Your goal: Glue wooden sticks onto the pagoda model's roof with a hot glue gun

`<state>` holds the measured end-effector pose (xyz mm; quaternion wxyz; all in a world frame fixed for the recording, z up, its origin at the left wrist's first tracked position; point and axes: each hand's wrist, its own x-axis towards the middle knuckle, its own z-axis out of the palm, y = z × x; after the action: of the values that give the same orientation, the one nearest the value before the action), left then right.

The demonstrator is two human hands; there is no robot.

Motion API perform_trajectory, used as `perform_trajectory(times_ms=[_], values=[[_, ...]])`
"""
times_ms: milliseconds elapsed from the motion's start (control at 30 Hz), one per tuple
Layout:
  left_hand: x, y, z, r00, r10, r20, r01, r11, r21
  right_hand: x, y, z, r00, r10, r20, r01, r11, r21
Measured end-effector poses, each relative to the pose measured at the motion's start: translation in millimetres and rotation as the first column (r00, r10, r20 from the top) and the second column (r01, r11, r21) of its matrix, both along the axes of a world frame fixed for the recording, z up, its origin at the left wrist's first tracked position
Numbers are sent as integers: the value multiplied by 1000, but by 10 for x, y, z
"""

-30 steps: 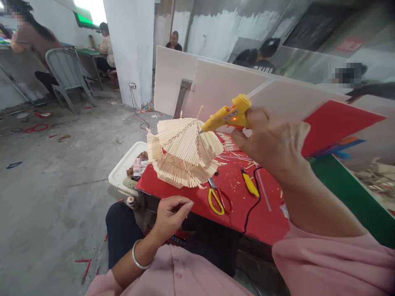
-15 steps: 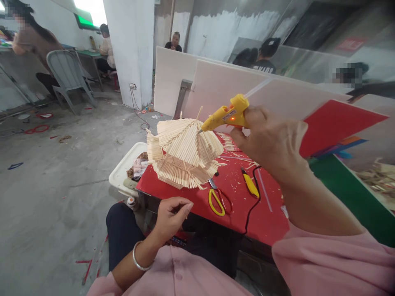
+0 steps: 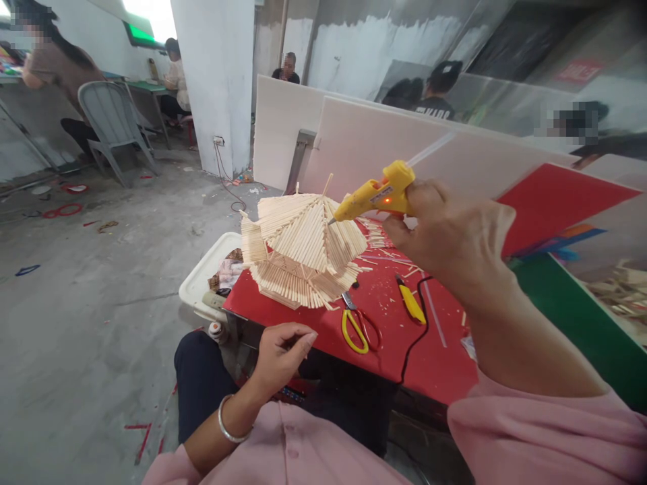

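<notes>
Left hand [image 3: 283,350]: held just off the near table edge, fingers loosely curled, thumb and fingertips drawn together; whether anything small is pinched cannot be told. A bangle [image 3: 226,423] is worn at the wrist.
Red tabletop [image 3: 384,367]: strewn with pale offcuts on its right half.
Scissors [image 3: 352,310]: laid on the tabletop, handles toward the wearer, blades toward the model.
Yellow utility knife [image 3: 411,302]: laid right of the scissors, beside a black cord [image 3: 411,347].
Right hand [image 3: 447,232]: raised above the tabletop, closed around the grip of the hot-glue gun; a firm hold is judged.
Hot-glue gun [image 3: 377,196]: yellow, indicator lit; a clear glue stick [image 3: 429,148] is seen protruding from the rear.
Stick-built model [image 3: 303,236]: stood at the table's far left corner, pitched roof uppermost, directly ahead of the left hand and to the left of the right hand.
Nozzle to roof ridge: the gun's long axis is slanted down and leftward onto the upper part of the ridge, which runs from peak toward wearer. The ridge is served more closely by the right hand, through the gun; contact cannot be confirmed.
White foam boards [image 3: 374,141]: propped upright behind the table.
Background: a grey chair [image 3: 108,114] and seated co-workers are noted.
</notes>
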<state>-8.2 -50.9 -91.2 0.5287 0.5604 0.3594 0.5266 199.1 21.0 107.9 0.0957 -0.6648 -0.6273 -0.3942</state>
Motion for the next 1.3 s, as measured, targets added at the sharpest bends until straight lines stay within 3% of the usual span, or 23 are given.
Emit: perform_trajectory(times_ms=[533,1067,1300], values=[[12,9,-33,1000,-22,0,22,999,-37,-38,-44,28,1000,-16,-16,15,999,-52],[42,20,-68,1000,-5,9,6,999,-53,-41,-98,27,996,70,-63,-74,994,-75],[21,30,-26,1000,7,4,-7,1000,12,11,-71,-13,992,102,-72,-106,993,-50]])
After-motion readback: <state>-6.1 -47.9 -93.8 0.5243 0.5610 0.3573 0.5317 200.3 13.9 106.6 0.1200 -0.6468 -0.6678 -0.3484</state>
